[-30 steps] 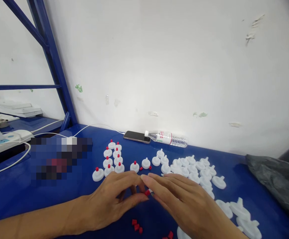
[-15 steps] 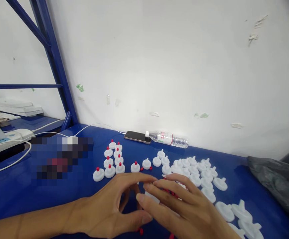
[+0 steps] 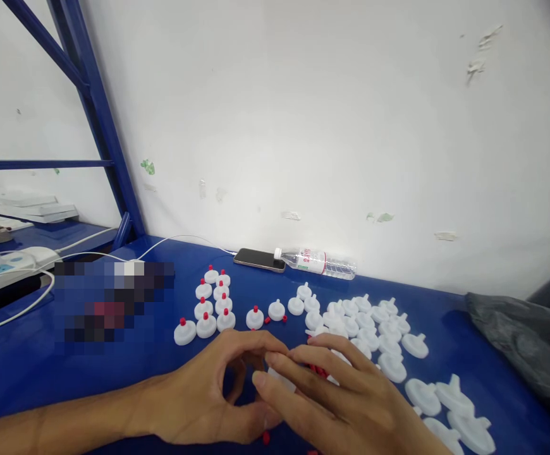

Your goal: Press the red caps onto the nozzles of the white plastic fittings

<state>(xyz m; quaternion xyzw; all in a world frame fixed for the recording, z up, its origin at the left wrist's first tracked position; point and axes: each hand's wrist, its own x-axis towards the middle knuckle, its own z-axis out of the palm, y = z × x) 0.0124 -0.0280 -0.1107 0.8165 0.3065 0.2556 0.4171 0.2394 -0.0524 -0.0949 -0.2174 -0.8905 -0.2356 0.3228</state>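
Note:
My left hand (image 3: 203, 398) and my right hand (image 3: 346, 404) meet low over the blue table (image 3: 28, 366), fingertips pinched together on a small white disc-shaped part (image 3: 279, 380). Small red caps (image 3: 320, 371) show under my right fingers. To the left, behind my left hand, stand several white discs fitted with red caps (image 3: 211, 306). To the right lies a spread of plain white discs (image 3: 374, 325) without caps. One loose red cap (image 3: 266, 436) lies below my hands.
A phone (image 3: 260, 259) with a white cable and a water bottle (image 3: 317, 262) lying on its side rest against the white wall. A dark plastic bag (image 3: 526, 344) sits at the right. A blue rack frame (image 3: 102, 120) and white boxes stand at the left.
My hands have closed in on each other and drawn nearer to me. A white disc is now between the fingertips, where a second ago the fingers lay flatter over a red cap.

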